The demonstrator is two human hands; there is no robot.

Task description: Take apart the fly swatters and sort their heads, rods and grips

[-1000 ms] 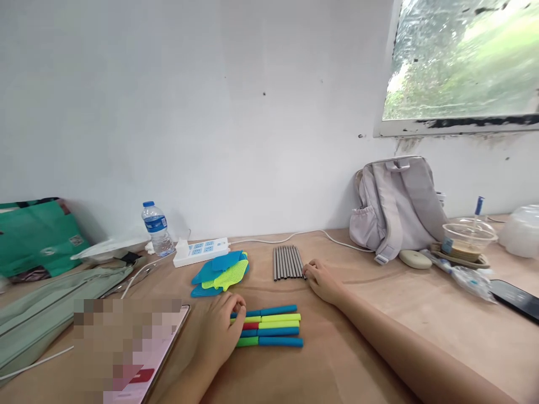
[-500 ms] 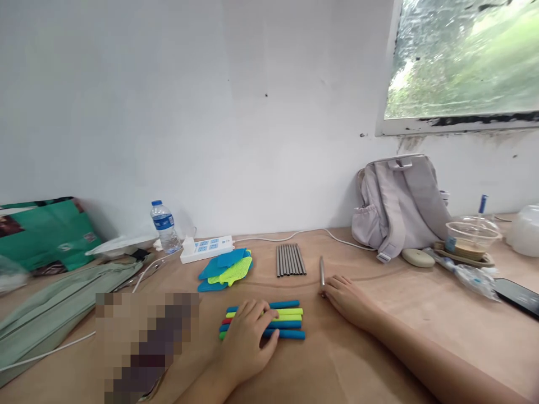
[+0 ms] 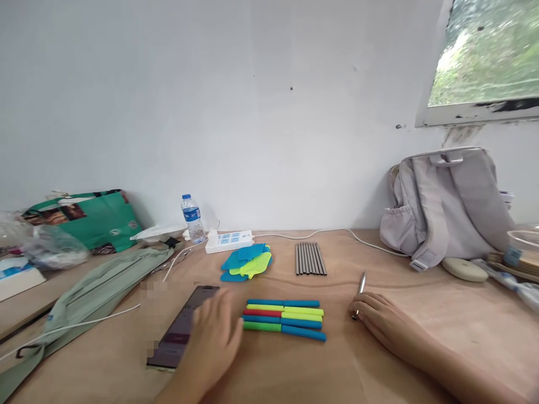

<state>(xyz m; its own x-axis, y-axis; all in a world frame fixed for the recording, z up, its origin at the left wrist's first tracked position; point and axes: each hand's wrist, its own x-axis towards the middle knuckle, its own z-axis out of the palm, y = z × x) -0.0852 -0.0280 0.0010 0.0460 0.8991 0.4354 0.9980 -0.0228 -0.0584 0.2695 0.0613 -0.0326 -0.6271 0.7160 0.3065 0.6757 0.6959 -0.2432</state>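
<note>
My right hand [image 3: 381,320] is closed on the near end of a metal tube [image 3: 362,282], which slants on the tabletop. Several matching metal tubes [image 3: 310,259] lie in a tight row further back. My left hand [image 3: 215,331], slightly blurred, is open with its fingers stretched out and holds nothing. It sits between a dark-screened phone [image 3: 179,331], partly covered by it, and several foam-sleeved sticks [image 3: 301,322]. These sticks lie side by side in blue, yellow, red and green. Behind them is a pile of blue and yellow-green perforated plastic swatter heads [image 3: 248,262].
At the back left stand a water bottle [image 3: 193,219], a white power strip [image 3: 229,241] and a green bag [image 3: 105,219]. A grey-green cloth bag [image 3: 96,286] lies on the left. To the right are a backpack [image 3: 446,202], a round beige case [image 3: 464,269] and a plastic cup [image 3: 522,247].
My right hand has drawn one metal tube away from the row, rightward and nearer. My left hand moved over the foam-sleeved sticks, then back left toward the phone. The view has turned left.
</note>
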